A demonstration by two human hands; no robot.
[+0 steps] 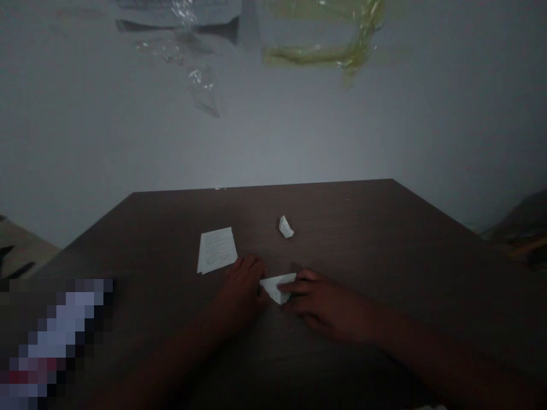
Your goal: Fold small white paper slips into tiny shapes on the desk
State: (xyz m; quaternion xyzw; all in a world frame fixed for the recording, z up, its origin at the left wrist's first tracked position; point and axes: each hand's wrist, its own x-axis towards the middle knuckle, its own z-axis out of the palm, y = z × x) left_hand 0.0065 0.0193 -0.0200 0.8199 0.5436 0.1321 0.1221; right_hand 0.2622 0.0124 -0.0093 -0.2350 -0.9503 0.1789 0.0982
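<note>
A small white sheet of paper [273, 283], folded into a roughly triangular shape, lies on the dark table between my hands. My left hand [244, 289] is curled at its left corner, the thumb side against the paper. Across the right part reaches my right hand [329, 304], its index finger pressing on the paper and the other fingers bent around the right edge. Part of that edge is hidden under the fingers. Just beyond my left fingertips is a small stack of printed paper sheets [217, 250]. Farther back sits a small folded or crumpled piece of white paper [286, 227].
The brown wooden table [342, 222] meets a pale wall [273, 131] at its far edge. Clear tape [203, 85] and yellowish tape [307, 56] cling to the wall. A pixelated light-coloured object [64, 330] is at the left. The room is dim.
</note>
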